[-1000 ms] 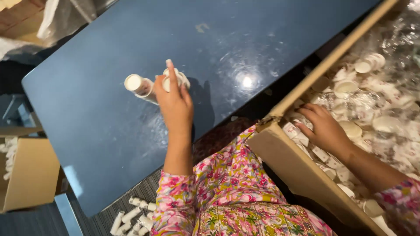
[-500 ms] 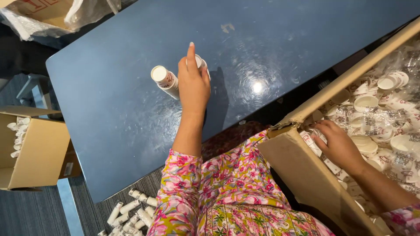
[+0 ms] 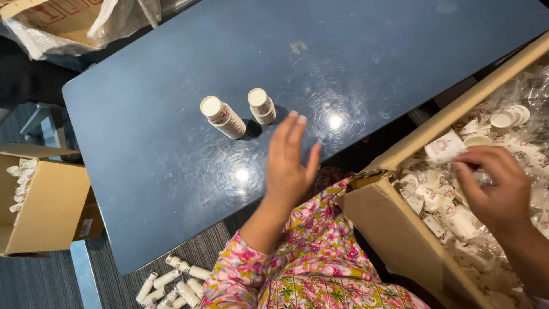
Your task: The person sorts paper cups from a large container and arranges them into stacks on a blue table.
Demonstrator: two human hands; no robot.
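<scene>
Two short stacks of white paper cups stand upside down on the dark blue table point(image 3: 171, 189): a taller stack point(image 3: 223, 117) on the left and a shorter stack point(image 3: 262, 106) just right of it. My left hand point(image 3: 290, 163) hovers open above the table's near edge, right of and nearer than the stacks, holding nothing. My right hand point(image 3: 493, 184) is over the big cardboard box point(image 3: 394, 229) at the right and pinches a single white paper cup point(image 3: 445, 147) above the loose cups inside.
The big box holds several loose paper cups in clear plastic. A smaller cardboard box point(image 3: 43, 209) with cup stacks sits on the floor at left. More cup stacks point(image 3: 171, 280) lie on the carpet. Another box with plastic wrap point(image 3: 68, 23) is at the far left.
My left hand has let go of the cup stacks and pulled back toward me. My right hand has lifted a cup out of the big box.
</scene>
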